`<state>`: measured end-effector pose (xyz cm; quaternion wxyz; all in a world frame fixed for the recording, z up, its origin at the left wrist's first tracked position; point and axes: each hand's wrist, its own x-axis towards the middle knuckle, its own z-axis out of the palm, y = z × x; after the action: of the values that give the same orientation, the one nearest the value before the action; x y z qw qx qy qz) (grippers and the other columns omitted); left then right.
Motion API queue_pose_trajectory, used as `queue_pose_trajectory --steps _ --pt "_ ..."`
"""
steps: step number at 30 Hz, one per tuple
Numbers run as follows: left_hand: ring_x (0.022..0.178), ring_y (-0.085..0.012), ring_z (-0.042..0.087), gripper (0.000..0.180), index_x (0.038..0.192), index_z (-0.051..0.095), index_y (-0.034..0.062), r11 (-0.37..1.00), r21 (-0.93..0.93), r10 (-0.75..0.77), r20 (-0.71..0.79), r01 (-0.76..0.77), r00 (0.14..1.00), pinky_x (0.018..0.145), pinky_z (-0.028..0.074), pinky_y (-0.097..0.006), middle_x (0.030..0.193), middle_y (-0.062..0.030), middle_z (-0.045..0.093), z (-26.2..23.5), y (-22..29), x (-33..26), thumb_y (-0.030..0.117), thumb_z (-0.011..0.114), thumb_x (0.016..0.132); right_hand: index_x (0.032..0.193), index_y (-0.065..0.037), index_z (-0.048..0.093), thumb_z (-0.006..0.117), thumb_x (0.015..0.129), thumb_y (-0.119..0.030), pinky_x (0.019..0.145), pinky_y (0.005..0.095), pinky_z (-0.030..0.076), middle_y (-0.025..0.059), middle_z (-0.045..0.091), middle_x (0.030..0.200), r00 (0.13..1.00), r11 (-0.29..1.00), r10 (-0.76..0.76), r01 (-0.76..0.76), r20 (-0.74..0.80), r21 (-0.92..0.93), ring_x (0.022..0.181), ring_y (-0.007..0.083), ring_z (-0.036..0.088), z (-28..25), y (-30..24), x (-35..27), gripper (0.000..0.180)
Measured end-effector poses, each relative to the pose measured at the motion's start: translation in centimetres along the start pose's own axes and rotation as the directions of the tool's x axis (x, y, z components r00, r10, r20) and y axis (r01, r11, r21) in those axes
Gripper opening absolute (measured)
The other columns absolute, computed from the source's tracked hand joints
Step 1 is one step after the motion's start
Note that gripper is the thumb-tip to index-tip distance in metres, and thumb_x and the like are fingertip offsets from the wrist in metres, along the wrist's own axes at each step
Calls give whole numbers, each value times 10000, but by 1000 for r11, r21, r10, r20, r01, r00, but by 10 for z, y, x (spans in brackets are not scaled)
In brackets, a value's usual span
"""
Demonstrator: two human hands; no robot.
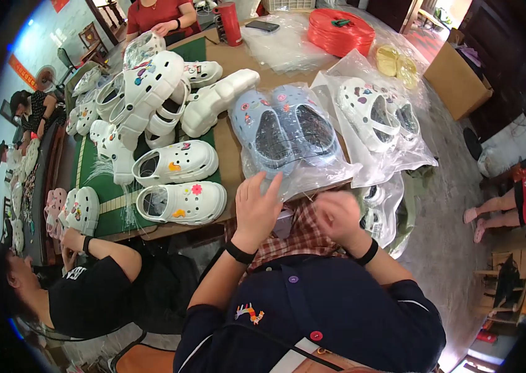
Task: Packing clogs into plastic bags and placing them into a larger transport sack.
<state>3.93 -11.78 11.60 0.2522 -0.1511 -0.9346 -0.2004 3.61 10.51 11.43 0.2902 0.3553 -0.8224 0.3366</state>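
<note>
A pair of blue-grey clogs (263,127) with charms lies in a clear plastic bag (322,177) at the table's front edge. My left hand (258,208) is at the bag's near edge, fingers stretched out and fingertips touching the plastic. Just right of it, off the table edge, my right hand (339,217) is raised with curled fingers. It is slightly blurred, and whatever it may hold is hidden. Beyond it, white clogs (368,115) with charms lie in another clear bag. Below the table edge, a bag with more white footwear (378,214) hangs or rests near my right wrist.
White clogs (179,163) are piled on a green mat (113,208) to the left. At the back are a red twine roll (340,31), a phone (263,26), a red flask (228,25) and yellow clogs (396,65). Co-workers (95,286) sit at the left and stand across the table.
</note>
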Motion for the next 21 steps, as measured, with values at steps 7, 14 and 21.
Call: queue_pose_trajectory --steps 7,14,21 --pt "782 -250 528 512 1270 599 178 999 12 34 47 -34 998 714 441 -398 829 -56 483 14 -11 7 49 597 775 970 -62 659 673 756 -77 766 418 494 115 640 1000 903 791 397 -428 -166 -437 881 325 607 -26 62 -4 215" --pt "740 -256 550 488 1236 613 178 993 113 -9 263 -21 965 652 455 -391 805 -70 493 6 -26 -20 46 596 766 925 -43 653 675 765 -60 739 380 512 110 642 873 773 757 633 -630 -47 -175 837 300 630 -31 68 -26 162" --pt "1103 -366 472 692 1320 522 103 999 -50 -7 142 14 990 943 369 -485 1170 -178 492 -17 -14 11 289 774 703 1225 -38 562 749 737 -179 1019 424 394 200 514 1278 870 871 489 -484 58 -84 1201 367 480 -55 51 19 542"
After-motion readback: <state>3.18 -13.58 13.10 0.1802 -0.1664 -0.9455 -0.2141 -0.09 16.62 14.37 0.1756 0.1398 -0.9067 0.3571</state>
